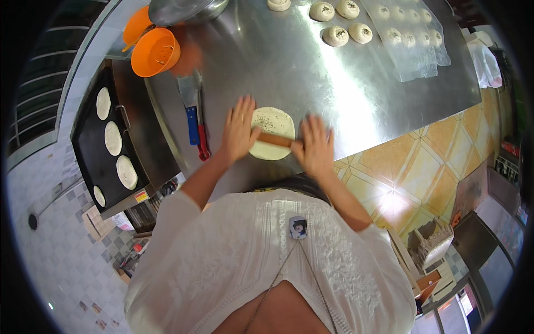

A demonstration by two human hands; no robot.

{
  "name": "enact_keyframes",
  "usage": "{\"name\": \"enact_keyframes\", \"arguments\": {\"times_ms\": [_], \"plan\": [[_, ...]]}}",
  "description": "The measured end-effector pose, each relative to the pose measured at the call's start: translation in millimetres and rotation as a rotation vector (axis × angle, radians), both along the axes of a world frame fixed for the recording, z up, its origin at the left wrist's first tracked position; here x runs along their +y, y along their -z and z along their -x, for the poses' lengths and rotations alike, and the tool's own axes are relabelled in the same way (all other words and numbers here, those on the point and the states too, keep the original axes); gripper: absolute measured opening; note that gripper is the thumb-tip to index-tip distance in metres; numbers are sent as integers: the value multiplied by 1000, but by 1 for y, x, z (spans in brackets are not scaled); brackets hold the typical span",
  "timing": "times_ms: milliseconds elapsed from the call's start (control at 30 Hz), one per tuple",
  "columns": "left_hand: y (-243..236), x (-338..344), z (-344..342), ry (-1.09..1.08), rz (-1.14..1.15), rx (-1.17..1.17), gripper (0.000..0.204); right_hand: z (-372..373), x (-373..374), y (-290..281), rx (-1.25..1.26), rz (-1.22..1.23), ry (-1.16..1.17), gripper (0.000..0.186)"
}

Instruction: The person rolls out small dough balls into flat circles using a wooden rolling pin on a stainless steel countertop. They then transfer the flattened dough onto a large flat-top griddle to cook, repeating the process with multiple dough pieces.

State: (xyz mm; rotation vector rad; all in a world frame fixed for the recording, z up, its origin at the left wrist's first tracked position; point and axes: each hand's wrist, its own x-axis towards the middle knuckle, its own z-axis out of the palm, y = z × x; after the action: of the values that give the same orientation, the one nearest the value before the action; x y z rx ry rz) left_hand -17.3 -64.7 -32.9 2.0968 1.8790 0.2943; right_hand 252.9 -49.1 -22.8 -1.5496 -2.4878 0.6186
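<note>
1. Dough [276, 121]: flat, pale, roughly oval, on the steel table [239, 61] in front of you, between your hands. Dark specks, mostly on its far half. Taken as landmark below.
2. Pin [275, 140]: brown, lying across the dough, slightly slanted, left end farther from you.
3. Your left hand [239, 131]: just left of the dough, fingers stretched forward, thumb at the pin's left end. No wrapped grip shows; that end is hidden under your hand.
4. Your right hand [314, 142]: just right of the dough, fingers spread and slightly blurred, thumb side at the pin's right end. No fist round it; the tip is covered here too.
5. Left of the dough, near: blue-handled scraper [192, 125] and red-handled tool [202, 133], side by side.
6. Beyond the dough, to its left: orange bowl [156, 53], a second behind it, then a metal vessel [192, 10].
7. Well left of the dough: black griddle [89, 153] bearing four pale rounds [113, 138].
8. Beyond the dough, to its right: speckled balls [335, 36]; farther right, more under clear plastic [423, 64].
</note>
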Motion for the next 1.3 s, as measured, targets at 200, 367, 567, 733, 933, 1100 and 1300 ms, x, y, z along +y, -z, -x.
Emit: {"name": "enact_keyframes", "arguments": {"times_ms": [200,367,567,733,933,1100,1300], "plan": [[-19,-92,17,-150,82,-74,73,-28,-31,-4,274,26,-157,48],[-11,-8,19,-350,-96,-180,54,-32,70,3,337,-254,-7,39],[-33,25,-22,-489,380,-174,17,-33,126,18,278,-312,-78,48],[-19,-37,-35,-234,-265,-215,20,33,92,-14,463,-202,-515,57],[-47,-58,-24,-575,55,-779,22,79,85,-34,291,441,-505,12],[-129,-98,31,-835,203,-1415,27,132,63,-103,775,1276,-373,40],[-166,-173,131,-910,97,-1178,23,235,5,-110,740,1710,-190,59]]}}
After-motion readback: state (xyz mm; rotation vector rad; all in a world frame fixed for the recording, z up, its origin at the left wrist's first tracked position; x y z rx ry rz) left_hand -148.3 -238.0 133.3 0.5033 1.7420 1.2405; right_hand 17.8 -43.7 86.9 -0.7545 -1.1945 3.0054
